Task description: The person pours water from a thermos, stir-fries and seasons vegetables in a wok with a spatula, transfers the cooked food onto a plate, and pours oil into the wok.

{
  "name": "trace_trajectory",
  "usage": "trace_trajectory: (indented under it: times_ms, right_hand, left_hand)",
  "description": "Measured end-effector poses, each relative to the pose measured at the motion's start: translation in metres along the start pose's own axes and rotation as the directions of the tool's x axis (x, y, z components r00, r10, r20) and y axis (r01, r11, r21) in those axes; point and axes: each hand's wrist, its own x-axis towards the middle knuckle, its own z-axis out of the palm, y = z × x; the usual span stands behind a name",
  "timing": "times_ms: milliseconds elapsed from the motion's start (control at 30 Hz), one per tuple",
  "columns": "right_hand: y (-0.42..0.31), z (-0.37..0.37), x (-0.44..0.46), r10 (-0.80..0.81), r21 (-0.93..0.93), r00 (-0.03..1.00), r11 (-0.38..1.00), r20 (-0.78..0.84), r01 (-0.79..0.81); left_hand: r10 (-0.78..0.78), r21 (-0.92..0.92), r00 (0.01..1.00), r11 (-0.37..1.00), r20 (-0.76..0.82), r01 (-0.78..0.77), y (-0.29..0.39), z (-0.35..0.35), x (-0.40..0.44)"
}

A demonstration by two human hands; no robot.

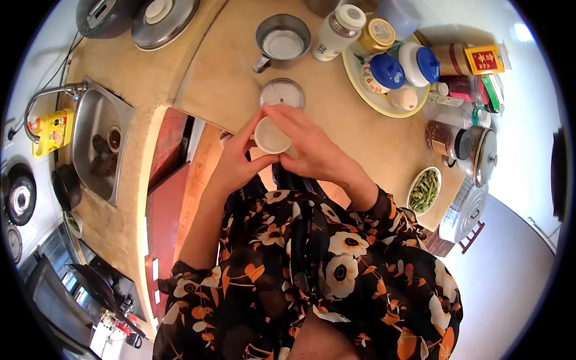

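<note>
A small white cup (pixel 272 135) is held between my two hands at the edge of the wooden counter, its round open mouth facing up toward me. My left hand (pixel 237 157) is curled around the cup's left side, thumb along the near rim. From the other side my right hand (pixel 313 147) closes on the cup, its fingers meeting the left fingertips at the far side. Just beyond the fingers lies a round metal lid (pixel 282 93), partly covered by them. Farther back stands a small steel pot (pixel 283 42) with a short handle.
A yellow tray (pixel 384 111) of jars stands at the back right, with more jars and a glass lid (pixel 485 157) beside it. A bowl of green beans (pixel 425 191) sits near the right edge. The steel sink (pixel 123 117) and a yellow bottle (pixel 55 133) are on the left.
</note>
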Motion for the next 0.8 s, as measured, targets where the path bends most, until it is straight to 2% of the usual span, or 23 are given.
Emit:
trace_trajectory:
  times_ms: [67, 167, 233, 267, 300, 333, 400, 467, 500, 533, 567, 600, 667, 733, 800]
  right_hand:
    - [-0.007, 0.009, 0.021, -0.021, 0.017, 0.999, 1.0, 0.042, 0.02]
    - [-0.01, 0.028, 0.049, -0.034, 0.08, 0.997, 0.996, 0.065, 0.028]
    - [-0.001, 0.043, 0.058, 0.245, 0.358, 0.961, 0.915, -0.125, -0.187]
    - [0.002, 0.045, 0.065, 0.262, 0.342, 0.957, 0.917, -0.126, -0.206]
    - [0.005, 0.046, 0.072, 0.561, 0.654, 0.814, 0.674, -0.149, -0.344]
    - [0.006, 0.049, 0.079, 0.798, 0.884, 0.599, 0.325, -0.066, -0.335]
    - [0.022, 0.063, 0.097, 0.833, 0.907, 0.545, 0.296, -0.092, -0.3]
    - [0.04, 0.077, 0.112, 0.862, 0.932, 0.492, 0.268, -0.119, -0.245]
    - [0.048, 0.084, 0.116, 0.847, 0.95, 0.51, 0.267, -0.153, -0.16]
    - [0.051, 0.088, 0.123, 0.831, 0.962, 0.524, 0.263, -0.187, -0.073]
    - [0.053, 0.092, 0.129, 0.837, 0.961, 0.508, 0.269, -0.204, -0.057]
    - [0.053, 0.095, 0.136, 0.843, 0.956, 0.479, 0.292, -0.246, -0.022]
    - [0.053, 0.102, 0.144, 0.848, 0.947, 0.436, 0.32, -0.301, 0.031]
    - [0.056, 0.107, 0.149, 0.863, 0.929, 0.348, 0.362, -0.367, 0.083]
    - [0.064, 0.111, 0.148, 0.86, 0.911, 0.305, 0.404, -0.408, 0.078]
  left_hand:
    - [0.078, -0.069, 0.991, 0.994, -0.106, -0.086, -0.004, -0.019, -0.005]
    - [0.064, -0.084, 0.994, 0.994, -0.088, -0.072, -0.004, -0.055, -0.008]
    - [0.082, -0.093, 0.991, 0.991, -0.105, -0.092, -0.004, -0.087, -0.014]
    - [0.104, -0.091, 0.984, 0.989, -0.142, -0.117, -0.003, -0.102, -0.015]
    - [0.147, -0.05, 0.974, 0.986, -0.172, -0.158, 0.006, -0.119, -0.018]
    - [0.174, -0.035, 0.962, 0.982, -0.213, -0.185, 0.013, -0.138, -0.024]
    - [0.158, 0.011, 0.946, 0.987, -0.283, -0.162, 0.019, -0.177, -0.031]
    - [0.249, 0.162, 0.933, 0.964, -0.26, -0.212, 0.026, -0.217, -0.036]
    - [0.211, 0.153, 0.931, 0.973, -0.299, -0.172, 0.024, -0.235, -0.04]
    - [0.214, 0.15, 0.938, 0.973, -0.273, -0.178, 0.024, -0.251, -0.043]
    - [0.216, 0.157, 0.92, 0.972, -0.328, -0.172, 0.023, -0.265, -0.047]
    - [0.217, 0.165, 0.899, 0.972, -0.381, -0.165, 0.023, -0.276, -0.049]
    - [0.216, 0.179, 0.896, 0.971, -0.387, -0.157, 0.018, -0.295, -0.051]
    - [0.219, 0.191, 0.883, 0.97, -0.416, -0.15, 0.015, -0.304, -0.053]
    - [0.183, 0.125, 0.866, 0.982, -0.466, -0.14, 0.013, -0.307, -0.056]
